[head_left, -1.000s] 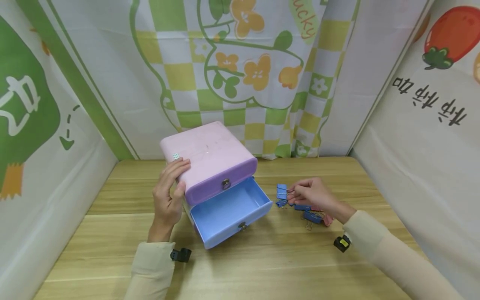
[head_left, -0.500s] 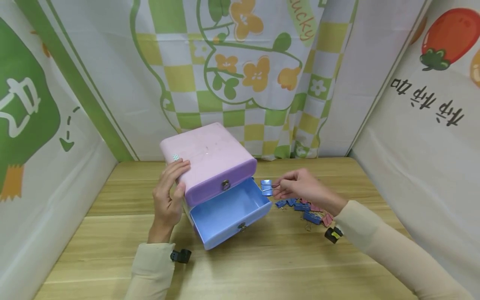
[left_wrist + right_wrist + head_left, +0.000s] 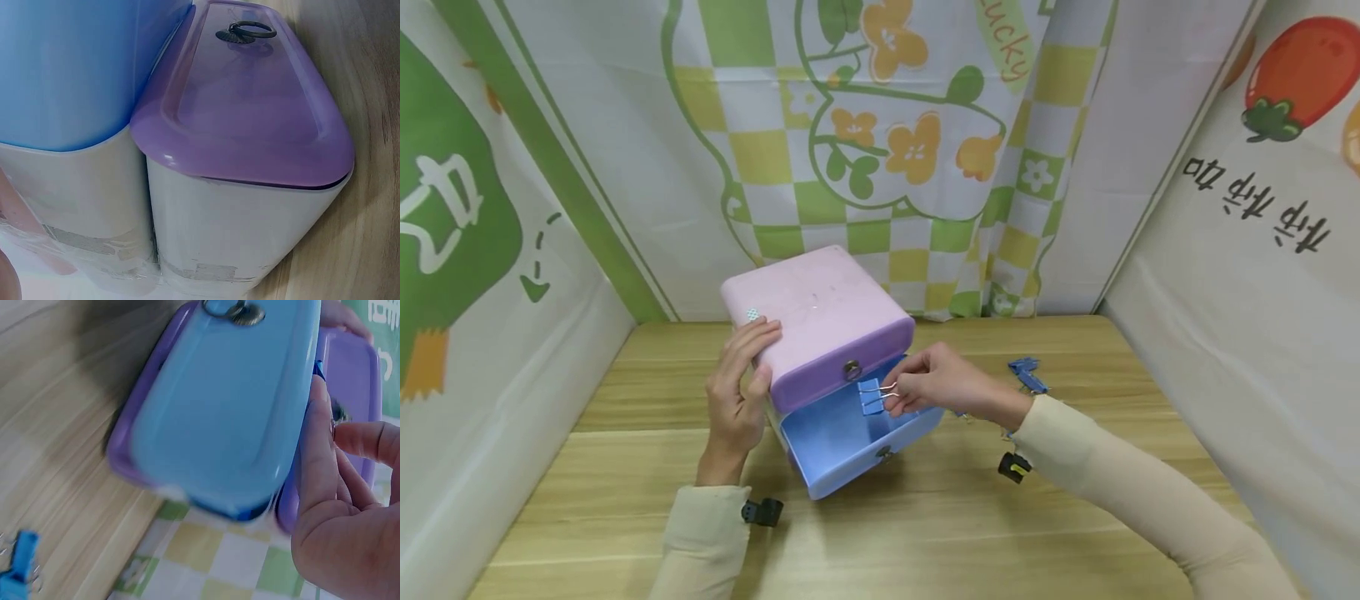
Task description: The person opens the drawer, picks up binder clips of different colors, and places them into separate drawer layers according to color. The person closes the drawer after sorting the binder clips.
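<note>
A small drawer box with a pink top [image 3: 820,292] stands on the table, its blue middle drawer [image 3: 823,429] pulled out. My left hand [image 3: 737,396] rests against the box's left side, fingers laid on the top and thumb near the front corner. Over the open drawer, my right hand [image 3: 955,387] pinches a blue binder clip [image 3: 870,398] by its wire handles, between thumb and forefinger. In the right wrist view the drawer front [image 3: 225,412] hides most of that clip. The left wrist view shows the closed purple bottom drawer [image 3: 250,94] with its ring pull [image 3: 253,29].
More blue binder clips [image 3: 1032,382] lie on the wooden table [image 3: 925,533] beyond my right forearm, which covers much of the pile. One blue clip [image 3: 24,556] shows in the right wrist view. A checked curtain [image 3: 865,242] hangs behind the box.
My right hand has lifted the blue binder clip from the pile and carried it left, over the open drawer. My left hand and the box have stayed put.
</note>
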A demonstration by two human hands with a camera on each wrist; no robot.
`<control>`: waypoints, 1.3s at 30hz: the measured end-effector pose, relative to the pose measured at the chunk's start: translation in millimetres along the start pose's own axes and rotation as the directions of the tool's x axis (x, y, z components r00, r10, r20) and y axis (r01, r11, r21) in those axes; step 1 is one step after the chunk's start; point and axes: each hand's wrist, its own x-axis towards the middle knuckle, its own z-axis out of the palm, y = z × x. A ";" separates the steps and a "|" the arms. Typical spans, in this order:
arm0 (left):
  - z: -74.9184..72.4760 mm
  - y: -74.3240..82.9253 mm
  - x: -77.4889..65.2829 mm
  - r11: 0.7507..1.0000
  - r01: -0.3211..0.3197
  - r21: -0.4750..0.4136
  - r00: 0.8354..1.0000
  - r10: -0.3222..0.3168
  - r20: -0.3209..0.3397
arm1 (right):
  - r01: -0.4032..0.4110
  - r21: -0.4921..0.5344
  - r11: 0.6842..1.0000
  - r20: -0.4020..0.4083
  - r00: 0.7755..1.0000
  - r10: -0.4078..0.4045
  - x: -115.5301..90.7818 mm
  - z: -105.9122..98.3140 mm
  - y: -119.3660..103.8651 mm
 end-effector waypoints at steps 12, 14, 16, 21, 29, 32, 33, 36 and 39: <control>0.8 1.5 0.1 1.000 0.016 -0.002 1.000 -0.016 0.007 | 0.101 -0.102 0.990 0.213 0.974 -0.078 17.2 52.5 -16.4; 1.1 1.5 0.7 1.000 0.017 0.000 1.000 -0.017 0.009 | 0.111 -0.129 0.985 0.231 0.970 -0.079 18.7 58.1 -17.0; 1.3 1.3 1.5 1.000 0.019 0.004 1.000 -0.019 0.014 | 0.117 -0.156 0.981 0.241 0.968 -0.077 19.8 62.4 -17.1; 1.0 0.7 3.7 1.000 0.013 0.000 1.000 -0.013 0.014 | 0.132 -0.197 0.972 0.253 0.964 -0.079 23.8 69.3 -15.9; -1.2 0.1 4.3 1.000 0.014 0.005 1.000 -0.015 0.015 | 0.137 -0.254 0.957 0.284 0.957 -0.062 32.6 75.6 -15.4; -2.5 -0.1 3.1 1.000 0.025 0.007 1.000 -0.025 0.018 | 0.137 -0.274 0.952 0.299 0.953 -0.051 34.9 77.9 -15.2; -3.0 -0.2 2.6 1.000 0.028 0.008 0.999 -0.028 0.017 | 0.137 -0.281 0.950 0.305 0.951 -0.047 35.5 78.6 -15.1; -2.6 -0.3 2.1 0.999 0.033 0.006 0.999 -0.033 0.017 | 0.143 -0.300 0.943 0.310 0.950 -0.045 36.7 79.2 -14.1; -2.2 -0.6 2.1 1.000 0.031 0.003 0.999 -0.031 0.014 | 0.145 -0.327 0.934 0.305 0.951 -0.041 38.5 79.4 -12.2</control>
